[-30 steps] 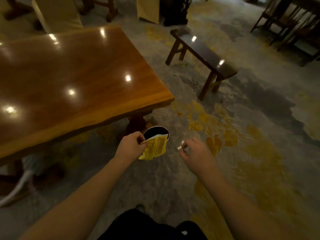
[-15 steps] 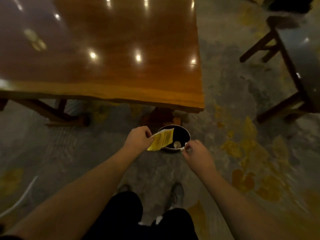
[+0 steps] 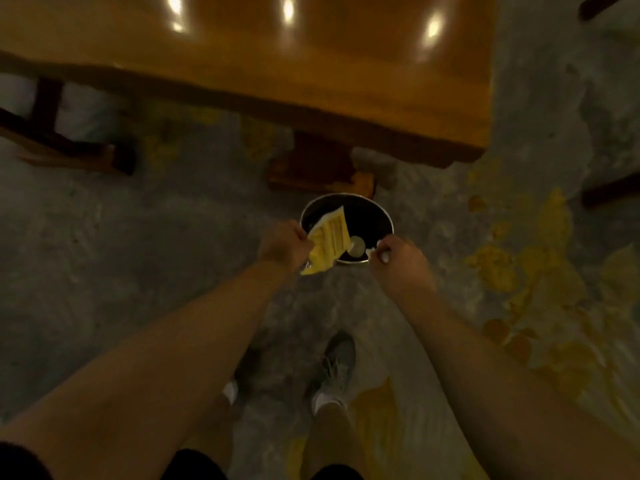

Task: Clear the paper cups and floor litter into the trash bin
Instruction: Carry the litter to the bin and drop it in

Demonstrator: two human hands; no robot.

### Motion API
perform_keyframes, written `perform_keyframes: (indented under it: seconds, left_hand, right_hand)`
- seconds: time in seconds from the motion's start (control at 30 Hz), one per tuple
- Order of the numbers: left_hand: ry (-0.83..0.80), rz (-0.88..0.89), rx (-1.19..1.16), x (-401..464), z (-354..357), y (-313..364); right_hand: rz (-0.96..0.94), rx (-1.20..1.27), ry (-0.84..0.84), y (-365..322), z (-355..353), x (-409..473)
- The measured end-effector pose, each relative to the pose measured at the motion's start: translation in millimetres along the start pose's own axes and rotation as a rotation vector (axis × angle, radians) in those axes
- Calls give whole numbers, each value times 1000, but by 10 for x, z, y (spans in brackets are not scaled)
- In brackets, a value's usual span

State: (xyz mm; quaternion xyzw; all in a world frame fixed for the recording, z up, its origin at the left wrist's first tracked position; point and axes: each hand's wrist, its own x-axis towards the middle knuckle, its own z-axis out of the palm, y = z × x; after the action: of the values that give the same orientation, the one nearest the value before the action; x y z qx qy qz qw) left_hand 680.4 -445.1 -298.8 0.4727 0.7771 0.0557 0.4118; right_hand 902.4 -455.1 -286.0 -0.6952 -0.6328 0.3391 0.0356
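A round metal trash bin (image 3: pixel 377 209) with a dark inside stands on the floor in front of my feet. My left hand (image 3: pixel 282 244) grips a yellow wrapper (image 3: pixel 328 239) that hangs over the bin's left rim. My right hand (image 3: pixel 398 258) pinches a small white scrap (image 3: pixel 371 251) at the bin's right rim. A pale round thing (image 3: pixel 356 244), maybe a cup, lies inside the bin between my hands.
A big glossy wooden table (image 3: pixel 311 64) fills the top of the view, its corner just beyond the bin. Its wooden base (image 3: pixel 311 168) stands right behind the bin. Dark bench legs (image 3: pixel 613 188) show at the right edge. The concrete floor has yellow patches.
The view has tilted down and closed in on the bin. Both hands, holding the same litter, have come over the bin's rim from either side.
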Motion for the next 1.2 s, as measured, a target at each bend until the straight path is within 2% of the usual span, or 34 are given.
perform_keyframes:
  seconds: [0.23,0.43,0.67,0.83,0.93,1.0,1.07,1.2]
  left_hand:
    - [-17,0,23,973,683,-207]
    - [-13,44,-41,1192,735,-324]
    - [0,149,-68,989,312,-431]
    - [67,261,-39,592,-355,-520]
    - [86,238,-34,305,-814,-503]
    - [80,227,-36,145,-1028,-506]
    - [65,294,-78,87,-1127,-517]
    - [120,313,-2,288,-904,-727]
  right_hand:
    - [57,-77,-50,445,694,712]
    - [128,-60,-88,538,860,955]
    - [115,-51,-56,298,695,756]
    - [6,-13,-33,-148,411,381]
    - [-54,-4,-31,-400,250,145]
    - [-71,-43,-76,-468,256,87]
    - [-56,-106,-142,-456,388,186]
    - [23,-267,-303,-364,860,727]
